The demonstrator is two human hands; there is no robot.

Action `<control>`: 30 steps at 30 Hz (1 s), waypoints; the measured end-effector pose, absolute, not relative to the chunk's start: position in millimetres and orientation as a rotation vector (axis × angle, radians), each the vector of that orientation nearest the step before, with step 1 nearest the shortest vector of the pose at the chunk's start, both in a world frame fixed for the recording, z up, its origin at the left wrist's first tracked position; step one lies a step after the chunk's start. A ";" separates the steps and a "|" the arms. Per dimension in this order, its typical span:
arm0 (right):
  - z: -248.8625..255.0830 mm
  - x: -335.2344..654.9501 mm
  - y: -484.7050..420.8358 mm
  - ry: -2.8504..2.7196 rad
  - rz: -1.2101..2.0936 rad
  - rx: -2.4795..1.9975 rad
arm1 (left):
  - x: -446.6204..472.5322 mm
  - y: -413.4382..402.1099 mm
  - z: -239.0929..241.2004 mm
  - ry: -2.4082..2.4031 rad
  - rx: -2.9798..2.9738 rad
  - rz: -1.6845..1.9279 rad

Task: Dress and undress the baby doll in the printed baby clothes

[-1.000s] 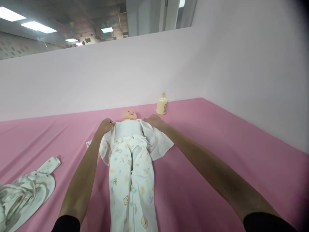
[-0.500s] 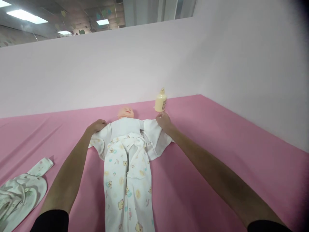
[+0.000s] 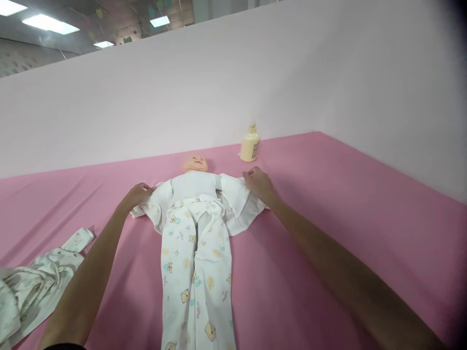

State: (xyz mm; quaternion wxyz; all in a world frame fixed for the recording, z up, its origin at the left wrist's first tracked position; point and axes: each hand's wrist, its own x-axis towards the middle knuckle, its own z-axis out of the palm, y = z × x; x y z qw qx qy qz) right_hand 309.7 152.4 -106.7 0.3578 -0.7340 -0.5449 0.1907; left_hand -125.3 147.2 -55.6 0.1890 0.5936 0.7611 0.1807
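Head view: my left hand (image 3: 136, 195) and right hand (image 3: 258, 182) pinch open white shirt (image 3: 241, 206) flaps of baby doll (image 3: 195, 194), centre of pink sheet (image 3: 328, 218). Cream bottle (image 3: 250, 145) at 1 o'clock, label unreadable. Crumpled garment (image 3: 32, 282) at 8 o'clock.

bottle: cream-colored one (image 3: 250, 144) standing upright on the pink sheet, right near the back wall
crumpled clothes: whitish-green printed bundle (image 3: 34, 282) lying at the left edge, partly cut off
sheet: pink cloth (image 3: 328, 233) covering the whole surface
walls: plain pale panels (image 3: 226, 87) behind and on the right
ceiling: strip lights (image 3: 49, 23) top left
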 end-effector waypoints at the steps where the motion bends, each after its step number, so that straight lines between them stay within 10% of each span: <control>1: -106.5 309.1 151.4 -1.414 0.465 -1.909 | -124.4 139.8 -54.8 2.144 1.634 0.539; 30: -104.0 265.1 63.8 -1.218 0.530 -2.047 | -107.9 79.4 -50.0 1.975 1.491 0.534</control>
